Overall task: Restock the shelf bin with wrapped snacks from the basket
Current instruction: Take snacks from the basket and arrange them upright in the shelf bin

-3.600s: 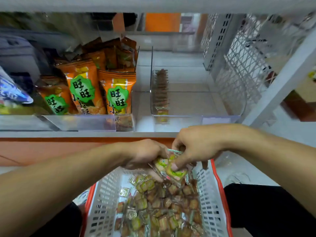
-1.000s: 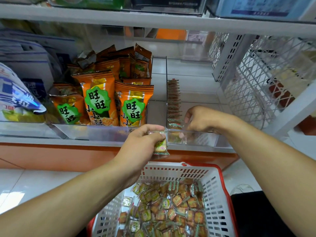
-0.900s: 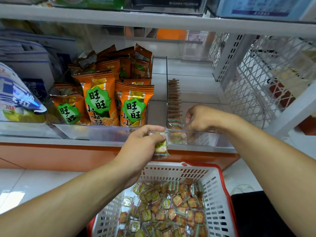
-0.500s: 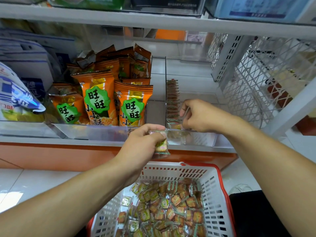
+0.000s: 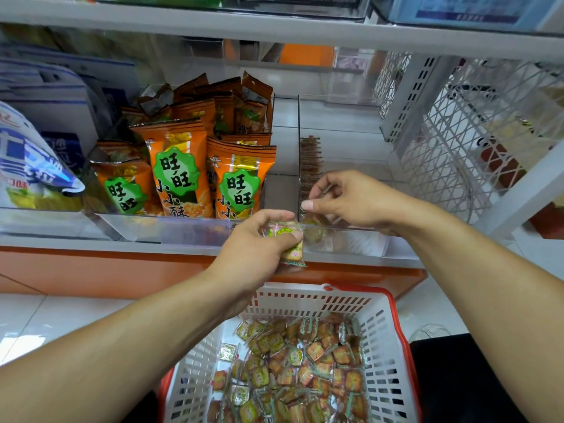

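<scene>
Placing step — right hand pinches snack at clear bin, centre frame; left hand grips spare snacks. Next: stand snack in row.

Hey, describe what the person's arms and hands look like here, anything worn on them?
Both forearms are bare up to the frame edge, with no sleeves in view. The left hand and right hand wear no gloves, and no rings, watch or wristband show. The right thumbnail is short and plain.
</scene>
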Action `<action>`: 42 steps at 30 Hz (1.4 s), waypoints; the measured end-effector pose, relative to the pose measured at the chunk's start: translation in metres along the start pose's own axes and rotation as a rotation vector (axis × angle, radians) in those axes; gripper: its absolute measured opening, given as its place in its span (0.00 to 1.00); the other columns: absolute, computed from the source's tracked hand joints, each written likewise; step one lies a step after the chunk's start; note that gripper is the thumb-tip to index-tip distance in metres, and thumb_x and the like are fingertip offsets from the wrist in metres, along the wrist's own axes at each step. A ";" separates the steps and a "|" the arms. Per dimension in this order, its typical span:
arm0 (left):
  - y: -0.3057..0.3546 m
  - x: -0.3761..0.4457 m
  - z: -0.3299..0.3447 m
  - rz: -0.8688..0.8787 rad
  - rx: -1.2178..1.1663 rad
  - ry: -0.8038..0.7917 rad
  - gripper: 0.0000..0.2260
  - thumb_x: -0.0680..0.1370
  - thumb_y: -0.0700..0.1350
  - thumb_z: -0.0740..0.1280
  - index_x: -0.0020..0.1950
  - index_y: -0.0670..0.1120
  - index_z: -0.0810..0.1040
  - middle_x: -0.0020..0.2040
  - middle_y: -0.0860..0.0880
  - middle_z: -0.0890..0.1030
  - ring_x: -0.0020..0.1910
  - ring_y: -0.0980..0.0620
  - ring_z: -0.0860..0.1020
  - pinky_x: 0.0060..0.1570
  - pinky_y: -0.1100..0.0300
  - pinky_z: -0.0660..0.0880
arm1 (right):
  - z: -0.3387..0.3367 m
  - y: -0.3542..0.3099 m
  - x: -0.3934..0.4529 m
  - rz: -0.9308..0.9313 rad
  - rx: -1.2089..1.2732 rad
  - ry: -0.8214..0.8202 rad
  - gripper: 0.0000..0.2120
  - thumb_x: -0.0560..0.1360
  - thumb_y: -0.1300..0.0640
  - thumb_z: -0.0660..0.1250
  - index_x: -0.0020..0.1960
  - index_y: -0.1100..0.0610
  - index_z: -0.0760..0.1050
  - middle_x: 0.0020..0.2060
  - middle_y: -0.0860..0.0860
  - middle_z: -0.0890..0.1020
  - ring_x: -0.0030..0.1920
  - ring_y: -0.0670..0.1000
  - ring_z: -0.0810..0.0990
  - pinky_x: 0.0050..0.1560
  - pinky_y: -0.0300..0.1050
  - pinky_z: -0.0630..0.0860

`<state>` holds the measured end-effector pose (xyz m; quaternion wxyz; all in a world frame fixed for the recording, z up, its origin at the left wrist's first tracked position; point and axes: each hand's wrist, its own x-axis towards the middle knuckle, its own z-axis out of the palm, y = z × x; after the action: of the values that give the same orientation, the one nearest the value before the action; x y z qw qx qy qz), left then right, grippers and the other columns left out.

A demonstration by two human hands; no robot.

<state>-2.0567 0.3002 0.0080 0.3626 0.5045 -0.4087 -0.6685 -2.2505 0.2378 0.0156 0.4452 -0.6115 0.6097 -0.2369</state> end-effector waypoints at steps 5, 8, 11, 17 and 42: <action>0.000 0.000 -0.001 -0.019 -0.023 -0.027 0.11 0.79 0.38 0.72 0.59 0.47 0.82 0.51 0.41 0.86 0.39 0.50 0.86 0.37 0.57 0.83 | -0.010 -0.002 -0.001 0.066 0.093 -0.118 0.09 0.75 0.49 0.74 0.48 0.53 0.79 0.37 0.51 0.86 0.32 0.45 0.78 0.32 0.37 0.77; 0.000 -0.001 -0.002 -0.019 -0.036 -0.036 0.10 0.79 0.38 0.72 0.59 0.48 0.81 0.50 0.41 0.86 0.40 0.50 0.86 0.37 0.58 0.83 | -0.006 0.004 -0.001 0.081 0.022 -0.202 0.02 0.78 0.56 0.71 0.51 0.53 0.80 0.46 0.55 0.86 0.41 0.48 0.81 0.46 0.45 0.83; 0.000 -0.003 -0.001 -0.014 -0.031 -0.038 0.12 0.78 0.39 0.72 0.61 0.48 0.80 0.52 0.41 0.85 0.40 0.50 0.86 0.37 0.58 0.83 | 0.001 0.008 -0.002 0.081 -0.052 -0.197 0.03 0.79 0.59 0.69 0.51 0.52 0.80 0.46 0.53 0.83 0.47 0.50 0.80 0.56 0.53 0.82; -0.003 -0.007 -0.001 -0.041 -0.084 -0.055 0.14 0.77 0.44 0.74 0.62 0.48 0.80 0.54 0.43 0.86 0.47 0.48 0.87 0.39 0.58 0.83 | -0.008 0.000 -0.008 -0.035 -0.175 0.011 0.02 0.78 0.56 0.71 0.50 0.50 0.81 0.44 0.52 0.85 0.48 0.54 0.85 0.52 0.50 0.81; -0.008 -0.003 0.003 0.066 -0.003 0.013 0.04 0.80 0.45 0.71 0.53 0.47 0.84 0.45 0.48 0.78 0.34 0.57 0.83 0.39 0.60 0.82 | -0.024 -0.012 -0.021 -0.090 0.380 0.185 0.07 0.79 0.65 0.68 0.44 0.58 0.76 0.44 0.57 0.79 0.44 0.51 0.82 0.47 0.52 0.85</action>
<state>-2.0595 0.3073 0.0022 0.3878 0.4944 -0.4220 -0.6535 -2.2675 0.2501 0.0431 0.4833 -0.5189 0.5647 -0.4223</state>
